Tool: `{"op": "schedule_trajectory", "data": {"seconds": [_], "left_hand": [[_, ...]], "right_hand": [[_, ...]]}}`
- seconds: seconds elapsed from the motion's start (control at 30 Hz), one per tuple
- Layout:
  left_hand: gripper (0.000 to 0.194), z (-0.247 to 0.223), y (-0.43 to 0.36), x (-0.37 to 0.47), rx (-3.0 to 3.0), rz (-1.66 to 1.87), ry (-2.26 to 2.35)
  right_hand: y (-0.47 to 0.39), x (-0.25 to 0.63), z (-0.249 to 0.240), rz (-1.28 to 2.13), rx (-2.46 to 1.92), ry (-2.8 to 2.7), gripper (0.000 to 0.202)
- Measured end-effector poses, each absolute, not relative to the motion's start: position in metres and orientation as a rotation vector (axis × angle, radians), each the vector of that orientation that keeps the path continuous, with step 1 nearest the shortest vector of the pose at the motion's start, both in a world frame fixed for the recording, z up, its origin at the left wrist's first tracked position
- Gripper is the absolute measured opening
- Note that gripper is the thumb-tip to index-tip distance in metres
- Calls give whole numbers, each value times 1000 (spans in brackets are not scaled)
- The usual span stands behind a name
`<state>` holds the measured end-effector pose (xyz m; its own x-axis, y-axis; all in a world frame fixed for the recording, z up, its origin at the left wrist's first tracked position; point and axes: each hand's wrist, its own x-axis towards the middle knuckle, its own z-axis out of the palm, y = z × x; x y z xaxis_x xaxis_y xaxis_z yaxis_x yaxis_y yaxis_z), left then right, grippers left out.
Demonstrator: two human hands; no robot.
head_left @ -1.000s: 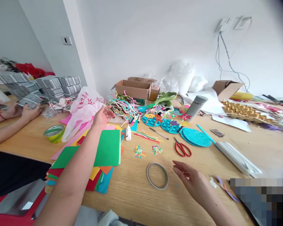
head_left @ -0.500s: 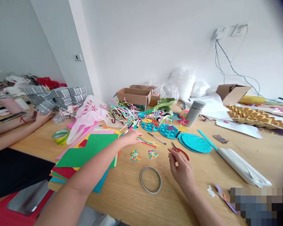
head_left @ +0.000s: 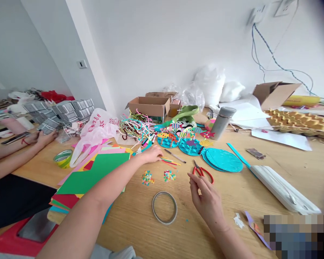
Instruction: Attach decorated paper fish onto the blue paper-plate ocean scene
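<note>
My left hand (head_left: 152,154) reaches over the table with its fingers closed at the near ends of a few thin coloured paper strips (head_left: 172,161). Nearer to me lie two small heaps of paper confetti, a left heap (head_left: 147,177) and a right heap (head_left: 169,175). My right hand (head_left: 204,196) hovers low over the wood, thumb and index fingertips together; whatever they may pinch is too small to see. Just beyond it rest red-handled scissors (head_left: 202,173). A roll of tape (head_left: 164,208) lies flat between my forearms, and a pen (head_left: 175,156) is behind the strips.
Coloured paper sheets (head_left: 97,172) lie under my left forearm. Blue painted discs (head_left: 224,159), a grey bottle (head_left: 223,124) and a white power strip (head_left: 283,189) are to the right. Pipe cleaners (head_left: 136,127) pile up behind. At left, another person's hands (head_left: 44,138) hold a grey box.
The view has shifted slightly. My left hand stays at the strips, which now lie closer together. My right hand has moved a little off the scissors, showing more of their handles.
</note>
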<state>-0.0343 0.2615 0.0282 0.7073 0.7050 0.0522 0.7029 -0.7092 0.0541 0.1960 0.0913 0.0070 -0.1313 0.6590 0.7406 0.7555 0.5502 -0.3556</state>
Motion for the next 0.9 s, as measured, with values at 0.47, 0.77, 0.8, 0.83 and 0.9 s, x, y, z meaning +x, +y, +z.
{"op": "schedule_trajectory", "data": {"seconds": [0.47, 0.77, 0.8, 0.83, 0.9], "left_hand": [[14, 28, 264, -44, 2916, 152, 1161], [15, 23, 269, -33, 2913, 236, 1177], [15, 23, 271, -35, 2907, 249, 1189], [16, 24, 273, -36, 2902, 259, 1198], [17, 26, 276, -40, 2899, 265, 1208]], "right_hand": [[90, 195, 11, -113, -1186, -1799, 24], [90, 197, 12, -118, -1171, -1804, 23], [90, 197, 13, -122, -1172, -1795, 23], [90, 197, 12, -124, -1174, -1788, 23], [91, 197, 12, -122, -1182, -1772, 22]]}}
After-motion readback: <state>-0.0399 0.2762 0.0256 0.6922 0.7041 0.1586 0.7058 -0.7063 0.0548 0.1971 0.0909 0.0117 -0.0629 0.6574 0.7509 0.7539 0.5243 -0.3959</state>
